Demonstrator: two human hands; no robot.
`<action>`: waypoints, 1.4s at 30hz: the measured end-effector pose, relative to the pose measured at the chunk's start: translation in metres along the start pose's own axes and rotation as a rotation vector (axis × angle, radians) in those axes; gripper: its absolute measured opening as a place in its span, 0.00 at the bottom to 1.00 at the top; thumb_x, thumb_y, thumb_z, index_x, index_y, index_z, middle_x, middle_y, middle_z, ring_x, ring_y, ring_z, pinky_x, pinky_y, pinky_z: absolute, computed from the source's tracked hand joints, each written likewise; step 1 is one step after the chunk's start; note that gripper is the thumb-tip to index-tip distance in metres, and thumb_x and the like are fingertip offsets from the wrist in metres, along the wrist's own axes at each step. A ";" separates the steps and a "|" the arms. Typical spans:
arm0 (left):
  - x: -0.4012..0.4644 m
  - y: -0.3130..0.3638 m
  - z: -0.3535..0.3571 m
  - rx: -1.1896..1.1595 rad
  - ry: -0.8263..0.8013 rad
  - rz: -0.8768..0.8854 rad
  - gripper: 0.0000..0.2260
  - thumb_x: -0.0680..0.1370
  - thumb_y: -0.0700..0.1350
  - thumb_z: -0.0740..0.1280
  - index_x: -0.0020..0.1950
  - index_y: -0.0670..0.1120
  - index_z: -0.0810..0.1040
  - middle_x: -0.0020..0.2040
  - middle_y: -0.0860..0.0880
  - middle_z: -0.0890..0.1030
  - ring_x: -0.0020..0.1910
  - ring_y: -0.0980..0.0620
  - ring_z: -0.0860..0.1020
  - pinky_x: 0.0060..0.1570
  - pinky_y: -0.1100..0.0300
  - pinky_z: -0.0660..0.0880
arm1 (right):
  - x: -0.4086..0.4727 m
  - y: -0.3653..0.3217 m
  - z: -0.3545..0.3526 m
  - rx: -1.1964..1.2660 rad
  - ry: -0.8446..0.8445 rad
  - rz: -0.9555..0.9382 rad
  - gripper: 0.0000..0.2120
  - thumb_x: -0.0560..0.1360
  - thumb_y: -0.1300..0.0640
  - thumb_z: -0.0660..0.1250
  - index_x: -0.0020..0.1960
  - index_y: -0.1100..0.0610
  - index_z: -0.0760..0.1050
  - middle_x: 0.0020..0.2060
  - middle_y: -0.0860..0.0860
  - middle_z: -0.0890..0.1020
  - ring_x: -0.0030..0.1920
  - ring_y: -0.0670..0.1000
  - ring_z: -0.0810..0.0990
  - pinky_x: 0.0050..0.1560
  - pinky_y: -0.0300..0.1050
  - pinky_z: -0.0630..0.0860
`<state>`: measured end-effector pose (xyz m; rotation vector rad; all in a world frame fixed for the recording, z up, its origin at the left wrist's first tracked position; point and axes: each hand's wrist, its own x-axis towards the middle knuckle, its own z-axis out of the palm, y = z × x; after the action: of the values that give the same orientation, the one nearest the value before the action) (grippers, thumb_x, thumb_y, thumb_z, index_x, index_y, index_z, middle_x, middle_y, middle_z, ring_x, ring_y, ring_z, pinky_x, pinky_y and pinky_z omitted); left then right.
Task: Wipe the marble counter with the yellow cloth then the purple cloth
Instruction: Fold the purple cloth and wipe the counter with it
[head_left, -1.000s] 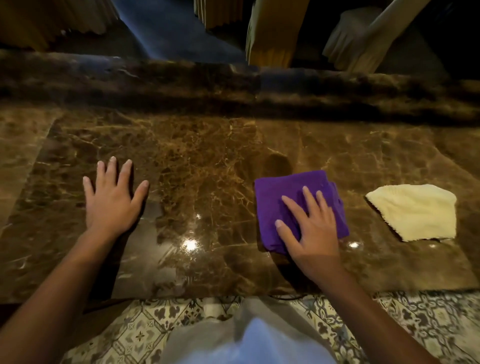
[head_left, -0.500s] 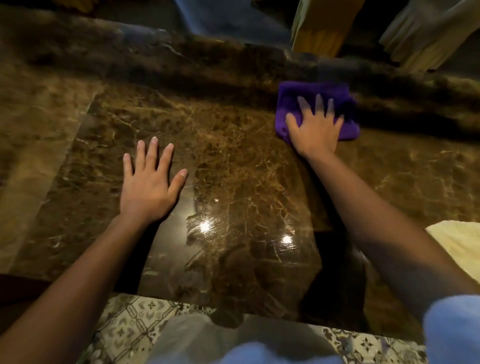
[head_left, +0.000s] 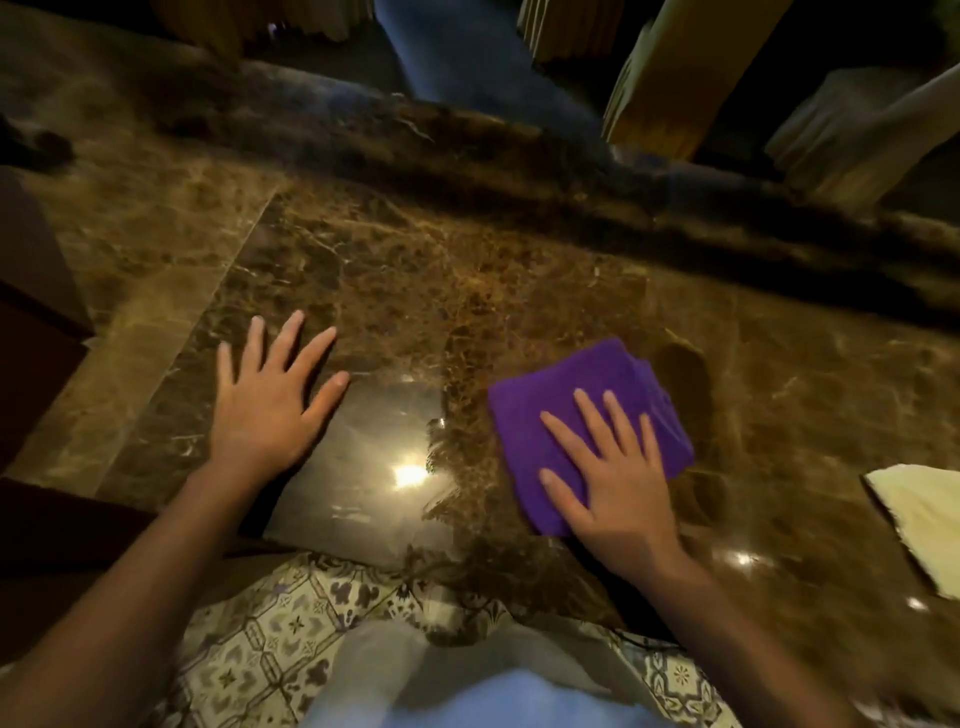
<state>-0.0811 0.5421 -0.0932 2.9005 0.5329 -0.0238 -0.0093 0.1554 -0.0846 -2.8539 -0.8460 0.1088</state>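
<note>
Head view: folded purple cloth (head_left: 582, 410) lies under the flat, straight-fingered right hand (head_left: 610, 480); glossy brown marble counter (head_left: 467, 291) around; left hand (head_left: 270, 400) flat, released.

Brown veined marble counter (head_left: 467, 291), purple cloth (head_left: 582, 395), pale yellow cloth (head_left: 919, 519), patterned floor tiles (head_left: 270, 639).

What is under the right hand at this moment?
The right hand lies flat, fingers straight, on the folded purple cloth, which lies on the marble counter. The counter beneath the cloth is covered, so its state there cannot be seen.
</note>
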 end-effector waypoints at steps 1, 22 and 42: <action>-0.016 -0.009 0.001 0.014 0.009 -0.030 0.30 0.83 0.69 0.46 0.83 0.59 0.58 0.85 0.50 0.57 0.84 0.42 0.50 0.78 0.34 0.47 | -0.003 0.014 -0.002 -0.008 0.006 0.055 0.30 0.79 0.33 0.55 0.78 0.40 0.66 0.81 0.51 0.66 0.82 0.59 0.59 0.78 0.68 0.55; -0.024 -0.014 -0.003 0.015 -0.009 -0.031 0.31 0.83 0.64 0.41 0.85 0.55 0.55 0.86 0.47 0.52 0.85 0.42 0.46 0.80 0.38 0.44 | 0.022 -0.083 0.012 0.003 -0.067 -0.185 0.30 0.78 0.38 0.58 0.80 0.39 0.63 0.83 0.51 0.61 0.83 0.59 0.54 0.80 0.67 0.51; -0.027 -0.017 0.002 -0.049 0.123 -0.020 0.24 0.85 0.58 0.53 0.80 0.53 0.66 0.83 0.45 0.63 0.83 0.41 0.57 0.80 0.38 0.50 | 0.072 -0.087 0.008 -0.065 -0.062 -0.019 0.32 0.80 0.36 0.53 0.81 0.45 0.61 0.82 0.58 0.61 0.82 0.64 0.54 0.78 0.73 0.50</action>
<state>-0.1119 0.5478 -0.0972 2.8620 0.5744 0.1631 0.0032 0.2678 -0.0784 -2.9157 -0.9051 0.1718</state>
